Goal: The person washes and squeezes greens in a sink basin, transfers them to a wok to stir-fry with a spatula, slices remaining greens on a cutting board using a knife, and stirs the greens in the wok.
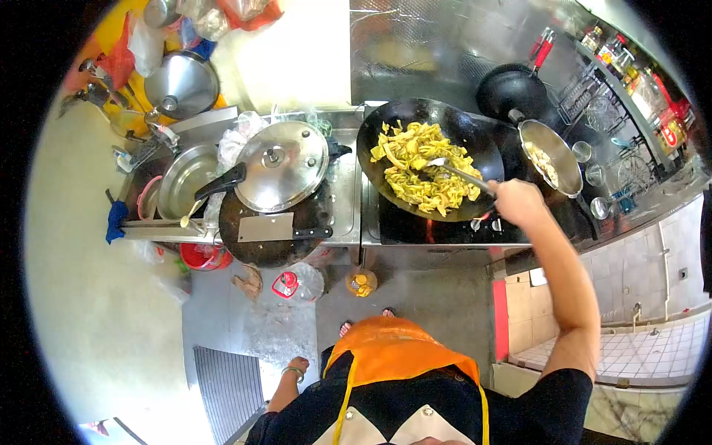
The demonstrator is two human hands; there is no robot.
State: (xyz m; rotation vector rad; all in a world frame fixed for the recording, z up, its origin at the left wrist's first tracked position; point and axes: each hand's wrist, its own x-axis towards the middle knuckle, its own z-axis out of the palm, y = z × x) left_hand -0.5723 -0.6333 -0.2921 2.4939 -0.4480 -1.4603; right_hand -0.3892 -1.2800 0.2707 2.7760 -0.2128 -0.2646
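Observation:
My right hand is closed around the handle of a metal wok spatula. Its head rests among yellow-green chopped vegetables in a large black wok, which sits on the stove. Down by my side, away from the counter, hangs my left hand, with a bracelet at the wrist. Its fingers look curled in and nothing shows in them. Just right of the wok stands a smaller pan holding pale sliced food.
Left of the stove, a lidded pressure cooker stands behind a cleaver on a round chopping board. A metal basin is in the sink. Bottles line the right shelf. A plastic jug and red bucket stand on the floor.

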